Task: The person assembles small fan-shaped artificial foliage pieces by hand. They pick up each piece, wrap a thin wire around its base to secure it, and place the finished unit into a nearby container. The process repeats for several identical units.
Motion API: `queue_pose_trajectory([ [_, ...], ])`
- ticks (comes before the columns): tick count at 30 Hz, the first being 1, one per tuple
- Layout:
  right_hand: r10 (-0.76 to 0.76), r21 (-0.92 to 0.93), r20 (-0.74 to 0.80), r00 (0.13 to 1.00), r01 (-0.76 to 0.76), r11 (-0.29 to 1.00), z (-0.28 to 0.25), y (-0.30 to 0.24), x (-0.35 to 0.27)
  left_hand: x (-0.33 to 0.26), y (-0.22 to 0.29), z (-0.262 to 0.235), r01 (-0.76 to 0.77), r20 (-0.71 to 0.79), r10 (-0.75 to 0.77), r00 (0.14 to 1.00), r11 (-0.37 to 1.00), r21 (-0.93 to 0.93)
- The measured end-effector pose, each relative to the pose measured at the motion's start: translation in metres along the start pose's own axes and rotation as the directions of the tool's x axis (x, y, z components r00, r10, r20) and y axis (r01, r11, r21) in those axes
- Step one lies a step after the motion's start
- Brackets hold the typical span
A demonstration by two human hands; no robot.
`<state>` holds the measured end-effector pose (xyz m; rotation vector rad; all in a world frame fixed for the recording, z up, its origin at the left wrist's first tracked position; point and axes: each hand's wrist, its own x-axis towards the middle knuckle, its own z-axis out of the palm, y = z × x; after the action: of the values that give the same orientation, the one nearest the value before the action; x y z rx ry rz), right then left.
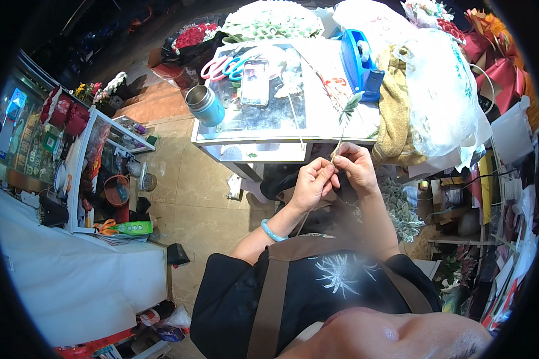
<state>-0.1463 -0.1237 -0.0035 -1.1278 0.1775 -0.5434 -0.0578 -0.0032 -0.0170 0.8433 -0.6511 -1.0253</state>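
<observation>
A thin stem with a green leafy tip [350, 107] rises from between my hands, over the near edge of the glass-topped table [221, 134]. My left hand [315, 181], with a pale bangle on its wrist, pinches the lower part of the stem. Just to its right, my right hand [357, 170] also pinches the stem, fingertips close to the left ones. The exact grip is partly hidden by the fingers. Beyond the leaf stands a blue tape dispenser [359, 63], and a few thin twigs with red on them [334, 81] lie beside it.
On the table are a blue metal cup [206, 107], a phone [255, 84] and scissors with pink handles [213, 69]. A tan towel [392, 107] and a white plastic bag [440, 96] hang over its right side. Silvery leaves [403, 209] stand below on the right.
</observation>
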Motion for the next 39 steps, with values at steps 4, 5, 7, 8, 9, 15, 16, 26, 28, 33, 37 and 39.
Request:
queue_pose_trajectory([
  [4, -0.008, 0.019, 0.005, 1.000, 0.008, 1.000, 0.0003, -0.0003, 0.0001, -0.0002, 0.0005, -0.0006, -0.003, 0.010, 0.003, 1.000, 1.000, 0.002],
  [5, -0.001, 0.022, 0.007, 1.000, 0.001, 1.000, 0.0003, -0.0005, 0.0000, -0.0005, 0.0008, -0.0006, -0.004, 0.013, 0.004, 1.000, 1.000, 0.001],
  [7, 0.015, 0.044, 0.014, 1.000, -0.015, 0.999, -0.0001, -0.0013, -0.0003, -0.0012, 0.0014, -0.0004, 0.000, 0.022, 0.000, 1.000, 1.000, -0.003],
  [8, 0.007, 0.043, 0.027, 1.000, -0.008, 0.999, -0.0003, -0.0015, -0.0002, -0.0018, 0.0017, -0.0001, 0.005, 0.028, -0.005, 1.000, 1.000, -0.008],
  [9, -0.001, 0.042, 0.040, 0.999, -0.001, 0.999, -0.0004, -0.0016, 0.0000, -0.0021, 0.0019, 0.0001, 0.007, 0.037, -0.006, 0.999, 1.000, -0.018],
  [15, -0.023, 0.032, 0.049, 0.999, 0.021, 0.999, 0.0002, -0.0003, 0.0006, -0.0023, 0.0023, 0.0012, 0.000, 0.029, 0.000, 1.000, 1.000, -0.018],
  [16, -0.027, 0.038, 0.050, 0.998, 0.025, 0.999, 0.0003, -0.0001, 0.0007, -0.0024, 0.0024, 0.0013, 0.001, 0.029, -0.001, 1.000, 1.000, -0.008],
  [26, -0.032, 0.025, 0.033, 0.999, 0.032, 0.999, 0.0006, 0.0012, 0.0013, -0.0029, 0.0033, 0.0019, -0.004, 0.041, 0.003, 0.999, 1.000, 0.017],
  [28, -0.020, 0.041, 0.023, 1.000, 0.019, 0.999, 0.0012, 0.0006, 0.0011, -0.0015, 0.0035, 0.0024, -0.021, 0.018, 0.021, 1.000, 0.999, 0.047],
  [33, -0.015, 0.013, -0.026, 1.000, 0.016, 1.000, 0.0034, -0.0001, -0.0009, -0.0004, 0.0061, 0.0013, -0.036, -0.055, 0.043, 0.998, 0.992, 0.120],
  [37, -0.054, 0.040, -0.006, 0.999, 0.054, 0.998, 0.0044, 0.0014, -0.0010, -0.0019, 0.0060, 0.0009, -0.021, -0.010, 0.022, 1.000, 0.995, 0.093],
  [39, -0.055, 0.042, 0.016, 0.998, 0.055, 0.998, 0.0037, 0.0017, -0.0006, -0.0014, 0.0065, -0.0008, -0.016, 0.025, 0.015, 1.000, 0.999, 0.048],
])
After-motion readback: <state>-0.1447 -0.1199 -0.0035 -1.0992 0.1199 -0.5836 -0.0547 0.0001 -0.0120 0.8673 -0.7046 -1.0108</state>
